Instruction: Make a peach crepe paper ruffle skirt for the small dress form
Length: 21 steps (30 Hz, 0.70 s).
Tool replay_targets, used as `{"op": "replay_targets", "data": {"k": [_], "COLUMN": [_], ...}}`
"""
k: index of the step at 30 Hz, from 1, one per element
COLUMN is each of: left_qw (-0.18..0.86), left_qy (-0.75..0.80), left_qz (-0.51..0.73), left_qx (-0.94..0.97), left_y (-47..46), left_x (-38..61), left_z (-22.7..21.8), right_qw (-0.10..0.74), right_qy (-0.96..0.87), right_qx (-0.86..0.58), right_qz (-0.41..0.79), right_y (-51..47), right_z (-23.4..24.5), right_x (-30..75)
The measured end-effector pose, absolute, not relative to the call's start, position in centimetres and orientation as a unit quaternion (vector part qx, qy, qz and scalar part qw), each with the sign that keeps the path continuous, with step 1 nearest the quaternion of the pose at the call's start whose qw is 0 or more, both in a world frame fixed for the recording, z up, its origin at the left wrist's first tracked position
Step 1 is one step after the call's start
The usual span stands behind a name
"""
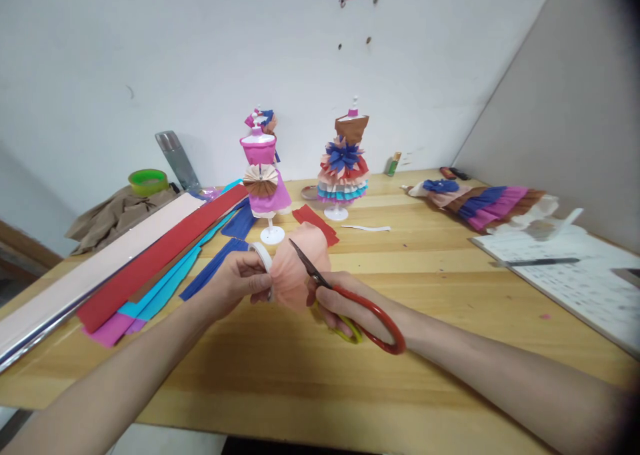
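My left hand [245, 275] is closed, pinching the gathered edge of a peach crepe paper piece [300, 262], with a roll of white tape [262, 255] caught in the same grip. The paper fans out in pleats to the right, above the table. In my right hand [340, 302] are scissors [370, 308] with red and yellow handle loops, their dark blades pointing up and left in front of the paper. My right fingers are also close to the paper's right edge; whether they touch it I cannot tell. A red crepe piece [323, 223] lies just behind.
Two dressed mini mannequins, one pink [267, 198] and one ruffled [353, 132], stand behind my hands, a third partly hidden. Crepe strips [165, 262] lie left, near green tape [149, 182] and a bottle [177, 160]. Right are a ruffled dress [493, 205] and a white board [560, 288] with a knife [545, 262].
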<state>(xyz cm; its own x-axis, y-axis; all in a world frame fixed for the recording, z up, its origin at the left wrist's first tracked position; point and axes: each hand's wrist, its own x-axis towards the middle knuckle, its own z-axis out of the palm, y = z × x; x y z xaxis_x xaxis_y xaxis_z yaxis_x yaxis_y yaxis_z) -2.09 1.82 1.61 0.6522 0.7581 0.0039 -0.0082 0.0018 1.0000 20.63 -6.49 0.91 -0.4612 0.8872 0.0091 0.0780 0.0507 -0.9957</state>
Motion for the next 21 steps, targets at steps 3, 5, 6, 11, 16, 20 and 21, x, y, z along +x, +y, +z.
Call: {"op": "replay_targets", "data": {"k": [3,5,6,11,16,20,21], "left_qw": [0.645,0.646,0.647,0.649,0.651,0.649,0.648], "left_qy": [0.297,0.295,0.293,0.286,0.284,0.287,0.289], "left_qz": [0.298,0.297,0.297,0.299,0.298,0.294,0.295], "left_qx": [0.638,0.638,0.638,0.639,0.638,0.640,0.640], "left_y": [1.7,1.7,1.7,1.9,1.9,1.8,1.8], "left_x": [-2.1,-2.1,-2.1,-2.2,-2.1,-2.2,-2.2], "left_z": [1.7,1.6,1.5,1.4,1.5,1.5,1.6], "right_qw": [0.351,0.349,0.350,0.345,0.337,0.325,0.324], "right_qy": [-0.637,-0.643,-0.646,-0.647,-0.638,-0.622,-0.620], "right_qx": [-0.384,-0.385,-0.385,-0.402,-0.421,-0.456,-0.460], "right_qz": [0.569,0.563,0.559,0.549,0.549,0.547,0.547], "right_y": [-6.5,-6.6,-6.6,-6.6,-6.7,-6.8,-6.8], "right_z": [1.1,1.2,1.3,1.4,1.9,2.5,2.6], "right_x": [20.6,20.6,20.7,20.6,20.5,20.3,20.2]}}
